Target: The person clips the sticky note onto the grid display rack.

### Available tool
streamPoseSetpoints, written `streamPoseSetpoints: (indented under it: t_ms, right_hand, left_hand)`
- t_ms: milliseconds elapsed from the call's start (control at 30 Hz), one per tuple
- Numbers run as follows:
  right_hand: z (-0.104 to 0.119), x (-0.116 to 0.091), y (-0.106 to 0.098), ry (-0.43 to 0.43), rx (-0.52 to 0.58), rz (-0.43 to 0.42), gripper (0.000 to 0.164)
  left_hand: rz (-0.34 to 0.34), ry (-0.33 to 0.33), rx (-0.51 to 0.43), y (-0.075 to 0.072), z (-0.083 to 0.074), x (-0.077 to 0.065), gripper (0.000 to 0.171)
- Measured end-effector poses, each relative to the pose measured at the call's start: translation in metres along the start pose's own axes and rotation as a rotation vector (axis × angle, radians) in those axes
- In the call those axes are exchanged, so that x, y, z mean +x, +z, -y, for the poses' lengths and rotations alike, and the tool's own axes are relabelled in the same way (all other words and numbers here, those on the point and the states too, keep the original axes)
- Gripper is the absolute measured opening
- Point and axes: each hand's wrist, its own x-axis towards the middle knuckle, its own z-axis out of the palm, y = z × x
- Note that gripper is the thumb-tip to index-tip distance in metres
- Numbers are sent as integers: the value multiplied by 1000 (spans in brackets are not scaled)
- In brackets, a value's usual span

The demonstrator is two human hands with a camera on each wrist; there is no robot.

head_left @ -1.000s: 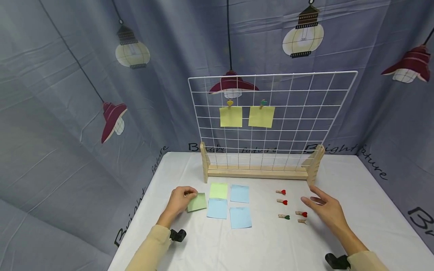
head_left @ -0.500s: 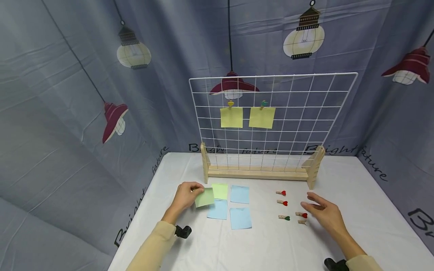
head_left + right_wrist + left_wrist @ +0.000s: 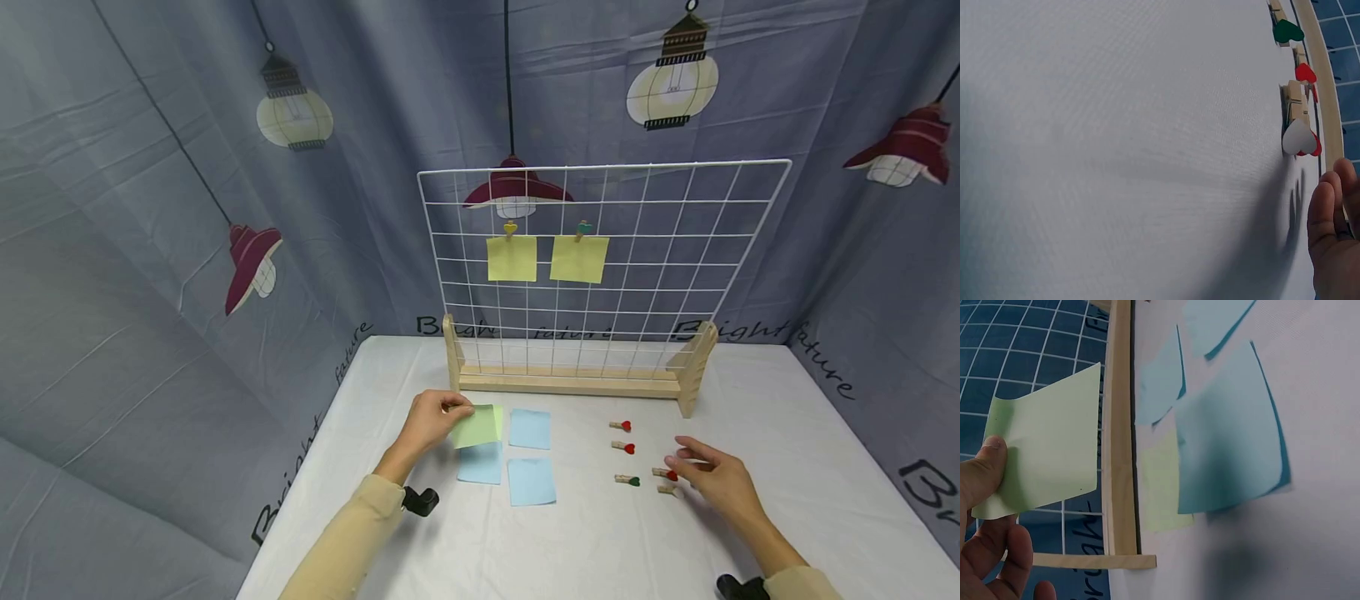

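My left hand (image 3: 433,419) pinches a green sticky note (image 3: 1054,437) by one edge, thumb on its face. In the head view the note overlaps a pale green note (image 3: 498,421) lying on the table. Three blue sticky notes, one of them the nearest right blue note (image 3: 532,482), lie beside and below it. My right hand (image 3: 717,483) hovers with relaxed fingers by a red-heart clothespin (image 3: 664,474), holding nothing. Close to it lies a white-heart clothespin (image 3: 1299,136). A green-heart clothespin (image 3: 627,480) and two more red-heart ones lie further left.
A white wire grid (image 3: 652,287) stands upright in a wooden base (image 3: 570,384) at the back of the table. Two yellow notes (image 3: 512,259) hang on it from clothespins, one with a yellow heart, one green. A patterned curtain (image 3: 360,167) surrounds the table.
My left hand has lifted the green note off the table's left side and carried it right and toward the grid. My right hand has shifted slightly nearer the clothespins.
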Motion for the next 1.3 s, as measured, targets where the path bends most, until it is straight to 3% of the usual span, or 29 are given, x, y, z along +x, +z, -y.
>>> streamPoseSetpoints:
  t_ms: [433, 833, 1300]
  right_hand:
    - [-11, 3, 2, -16, -55, 18, 52]
    - [-11, 3, 1, -35, -122, 56, 27]
    - [-8, 2, 1, -21, -133, 61, 20]
  left_hand:
    - [23, -4, -35, 1, -20, 11, 9]
    - [41, 61, -35, 1, -34, 20, 14]
    - [56, 32, -90, 7, -50, 25, 9]
